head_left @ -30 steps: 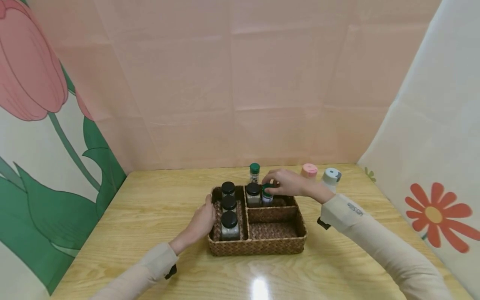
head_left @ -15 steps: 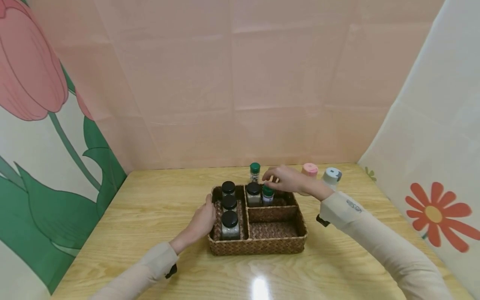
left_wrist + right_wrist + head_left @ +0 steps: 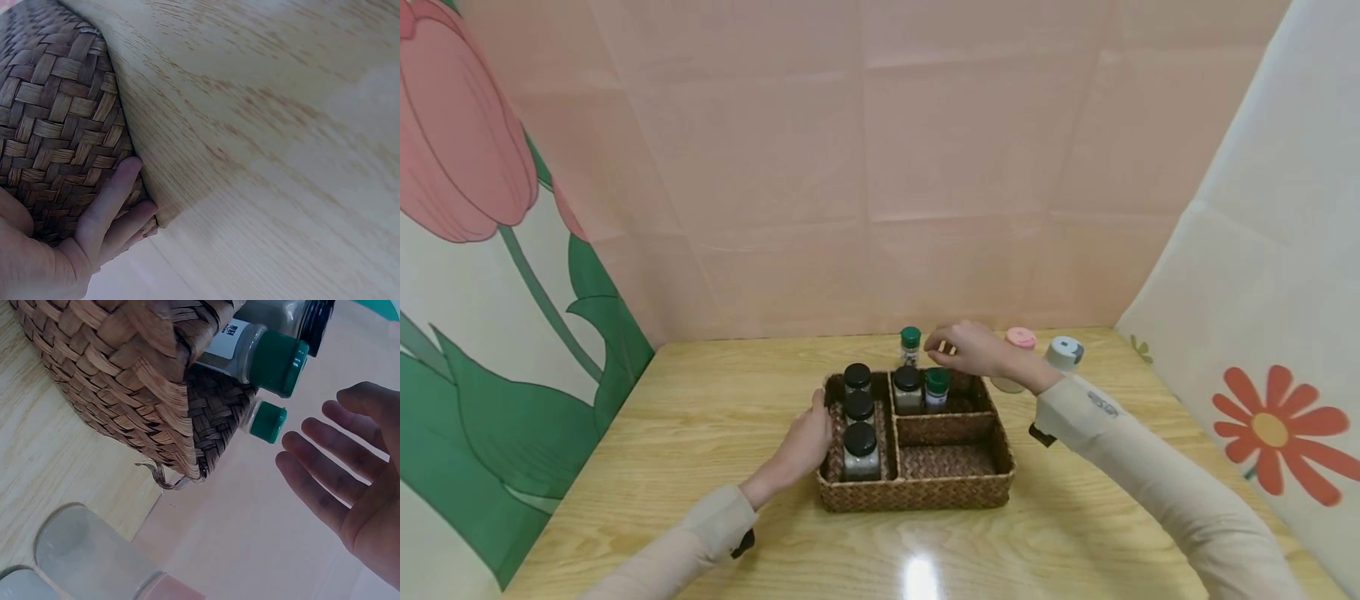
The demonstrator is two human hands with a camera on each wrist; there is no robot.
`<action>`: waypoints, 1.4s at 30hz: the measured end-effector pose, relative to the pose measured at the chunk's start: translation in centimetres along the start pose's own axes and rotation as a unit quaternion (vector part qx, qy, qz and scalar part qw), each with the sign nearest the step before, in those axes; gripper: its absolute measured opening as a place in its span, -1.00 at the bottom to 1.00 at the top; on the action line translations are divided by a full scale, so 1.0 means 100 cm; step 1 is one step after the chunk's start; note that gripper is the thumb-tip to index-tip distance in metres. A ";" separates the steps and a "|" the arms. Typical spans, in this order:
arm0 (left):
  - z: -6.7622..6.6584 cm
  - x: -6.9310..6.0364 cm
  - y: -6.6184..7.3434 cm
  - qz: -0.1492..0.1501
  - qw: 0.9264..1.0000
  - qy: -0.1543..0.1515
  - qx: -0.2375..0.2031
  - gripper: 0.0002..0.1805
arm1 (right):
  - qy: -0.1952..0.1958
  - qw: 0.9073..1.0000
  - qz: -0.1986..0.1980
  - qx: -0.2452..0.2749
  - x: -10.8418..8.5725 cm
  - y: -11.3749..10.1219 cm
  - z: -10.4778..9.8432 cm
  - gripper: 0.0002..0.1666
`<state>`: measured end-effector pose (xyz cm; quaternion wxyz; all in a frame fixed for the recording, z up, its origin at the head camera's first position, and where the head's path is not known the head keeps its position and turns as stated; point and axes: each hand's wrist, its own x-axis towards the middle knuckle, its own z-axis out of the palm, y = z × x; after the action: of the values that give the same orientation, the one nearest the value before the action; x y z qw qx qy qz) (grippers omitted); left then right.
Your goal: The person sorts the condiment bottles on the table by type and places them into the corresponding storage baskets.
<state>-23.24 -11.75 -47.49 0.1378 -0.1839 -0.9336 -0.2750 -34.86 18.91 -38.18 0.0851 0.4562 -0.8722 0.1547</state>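
Observation:
A brown woven basket with three compartments stands on the table. The left hand holds its left side; in the left wrist view the fingers lie along the woven wall. Above the back right compartment hovers the right hand, its fingers apart and holding nothing, as the right wrist view shows. Below it, a green-capped jar stands beside a black-capped jar. Three black-capped jars, the nearest in front, line the left compartment.
Behind the basket stands another green-capped jar. A pink-capped bottle and a bottle with a pale cap stand at the back right, partly behind the right arm. The front right compartment shows its woven floor.
The right hand has let go of the green-capped jar in the back right compartment and risen slightly up and back from it. The left hand has not visibly moved.

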 end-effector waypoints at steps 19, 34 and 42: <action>-0.001 -0.001 -0.001 -0.020 1.000 -0.006 -0.009 -0.52 | 0.019 1.000 0.007 -0.008 0.014 0.006 0.006 -0.82; -0.002 -0.002 -0.003 0.003 1.000 0.012 0.010 -0.51 | -0.014 0.999 0.024 0.016 0.037 0.017 0.011 -0.69; -0.002 -0.005 -0.001 0.031 0.999 0.018 0.016 -0.52 | -0.044 0.998 0.051 0.011 0.041 0.020 0.012 -0.64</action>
<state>-22.78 -12.10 -47.53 0.1664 -0.2057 -0.9291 -0.2585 -38.79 16.42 -38.49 0.0331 0.4180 -0.8956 0.1482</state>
